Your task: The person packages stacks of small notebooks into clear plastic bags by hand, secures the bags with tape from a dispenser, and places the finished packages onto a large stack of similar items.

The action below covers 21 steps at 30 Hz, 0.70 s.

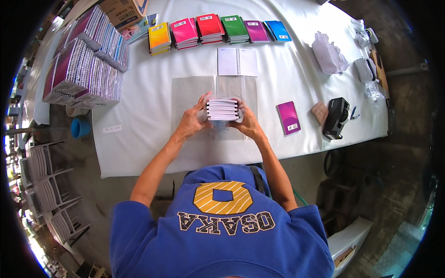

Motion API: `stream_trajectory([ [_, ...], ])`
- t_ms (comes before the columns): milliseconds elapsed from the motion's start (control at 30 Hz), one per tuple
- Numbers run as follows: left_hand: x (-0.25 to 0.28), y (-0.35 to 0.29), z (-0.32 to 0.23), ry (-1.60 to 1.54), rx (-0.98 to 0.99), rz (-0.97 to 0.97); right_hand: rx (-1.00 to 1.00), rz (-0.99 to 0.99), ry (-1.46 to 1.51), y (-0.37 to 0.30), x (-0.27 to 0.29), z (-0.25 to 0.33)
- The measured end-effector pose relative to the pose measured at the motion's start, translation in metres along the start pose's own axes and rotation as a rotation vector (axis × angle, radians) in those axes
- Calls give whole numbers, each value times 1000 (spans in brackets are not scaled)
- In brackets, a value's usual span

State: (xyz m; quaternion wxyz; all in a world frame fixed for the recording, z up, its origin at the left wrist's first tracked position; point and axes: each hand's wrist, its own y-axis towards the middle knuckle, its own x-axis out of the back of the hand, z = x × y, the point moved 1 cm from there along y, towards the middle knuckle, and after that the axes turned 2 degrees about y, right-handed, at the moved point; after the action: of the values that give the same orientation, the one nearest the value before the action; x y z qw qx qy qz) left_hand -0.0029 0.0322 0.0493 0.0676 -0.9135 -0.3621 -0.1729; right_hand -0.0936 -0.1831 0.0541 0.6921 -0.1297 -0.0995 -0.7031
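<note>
The left hand (192, 121) and right hand (248, 123) are pressing a small stack of spiral notebooks (222, 109) between them at the middle of the white desk (139, 116), fingers curled against its two sides, seemingly to keep the edges squared; the stack is sitting over a clear plastic sleeve (194, 92) lying flat. At twelve o'clock an open notebook (237, 61) is lying before a row of coloured notebook piles (218, 28); at three o'clock a purple notebook (288, 117) and a black tape dispenser (337, 117) are resting; crumpled clear bags (328, 54) at one o'clock are showing no contents I can tell.
</note>
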Motion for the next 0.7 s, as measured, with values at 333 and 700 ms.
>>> stream_trajectory([
  [333, 1, -17, 0, -61, -56, -284, 110, -65, 116, 6, 9, 5],
  [700, 12, -9, -16, 227, -192, -236, 284, -137, -41, -1, 4, 4],
])
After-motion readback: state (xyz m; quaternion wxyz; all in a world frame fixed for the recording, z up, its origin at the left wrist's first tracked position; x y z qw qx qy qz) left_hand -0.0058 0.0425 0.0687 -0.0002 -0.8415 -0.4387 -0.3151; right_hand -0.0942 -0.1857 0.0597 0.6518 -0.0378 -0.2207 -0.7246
